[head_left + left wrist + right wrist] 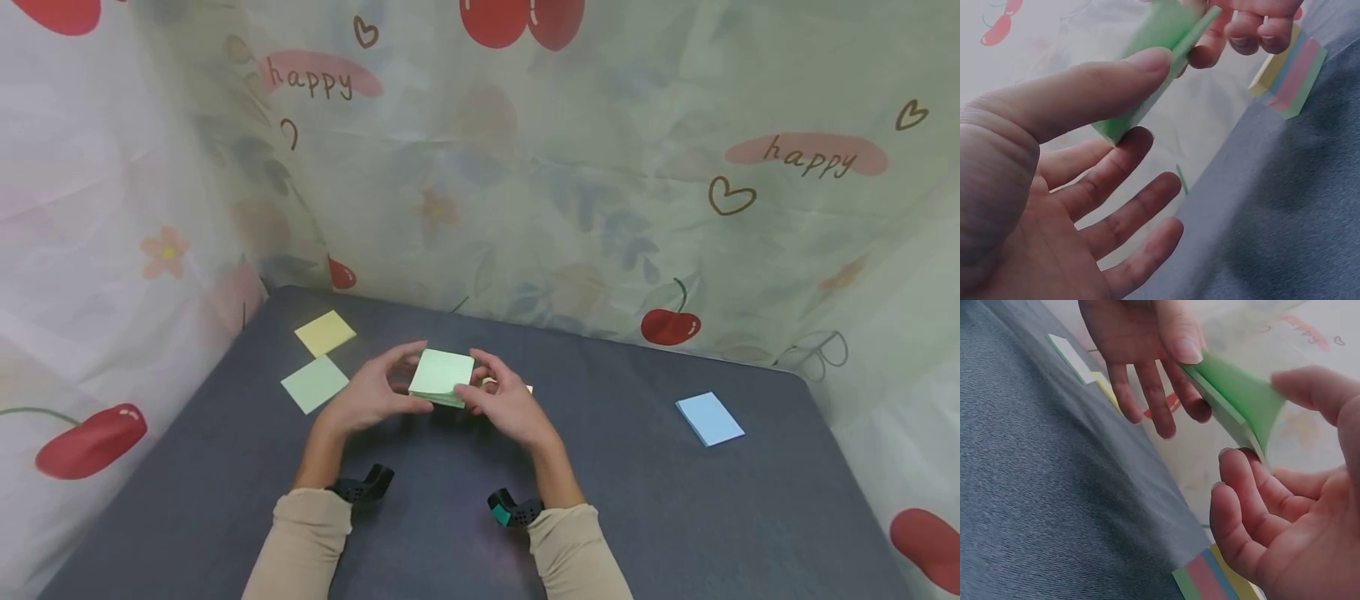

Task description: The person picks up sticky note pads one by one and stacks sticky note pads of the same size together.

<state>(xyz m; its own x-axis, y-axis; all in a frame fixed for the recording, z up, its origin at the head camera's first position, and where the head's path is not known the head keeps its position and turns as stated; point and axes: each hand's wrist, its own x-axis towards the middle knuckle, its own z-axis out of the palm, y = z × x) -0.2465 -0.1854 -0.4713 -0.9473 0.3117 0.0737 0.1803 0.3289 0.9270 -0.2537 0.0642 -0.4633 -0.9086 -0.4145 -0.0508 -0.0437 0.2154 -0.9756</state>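
Note:
Both hands hold a light green sticky note pad (pixel 443 372) above the dark table. My left hand (pixel 367 392) pinches one side between thumb and forefinger; its other fingers are spread below in the left wrist view. On the opposite side, my right hand (pixel 510 406) has its thumb at the edge of the top sheet (pixel 1260 394), which bends up from the pad, while its fingertips (pixel 1233 464) meet the lower corner. Behind the right hand, mostly hidden in the head view, stands a striped block of sticky notes (pixel 1294 75) in yellow, blue, pink and green.
On the left of the table (pixel 645 517) lie a yellow sticky note (pixel 325 333) and a green one (pixel 315 384). A light blue sticky note pad (pixel 710 419) lies to the right. A printed curtain (pixel 487 192) hangs around the back and sides.

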